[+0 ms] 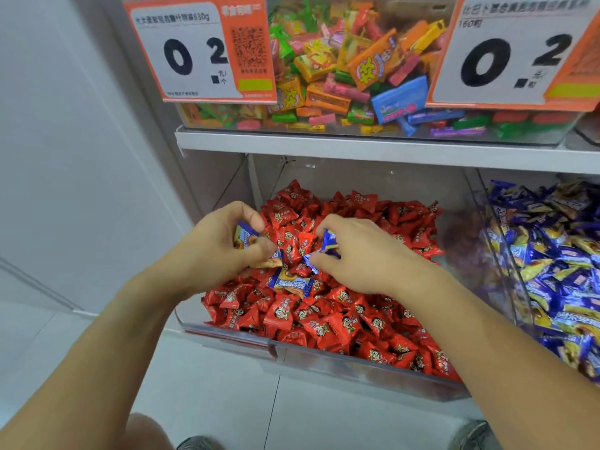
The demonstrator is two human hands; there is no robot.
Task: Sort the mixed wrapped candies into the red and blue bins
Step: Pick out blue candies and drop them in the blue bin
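Stray: a loose blue candy [291,283] lay on the red candies in the red bin [324,358]; long axis ran left-right
Bearing: just below both hands, between them; right nearer
Left hand [224,245]: gripped blue candies
Right hand [357,254]: pinched blue candies
Blue bin [500,254]: rightward

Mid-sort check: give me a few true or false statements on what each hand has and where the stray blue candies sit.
1. The left hand holds blue-wrapped candies. True.
2. The right hand is empty, fingers straight. False: it pinches a blue candy.
3. A loose blue candy lies on the red candies, between the hands. True.
4. Both hands are over the bin of blue candies. False: they are over the red bin; the blue one is to the right.
5. The upper shelf bin holds only red candies. False: mixed colours.
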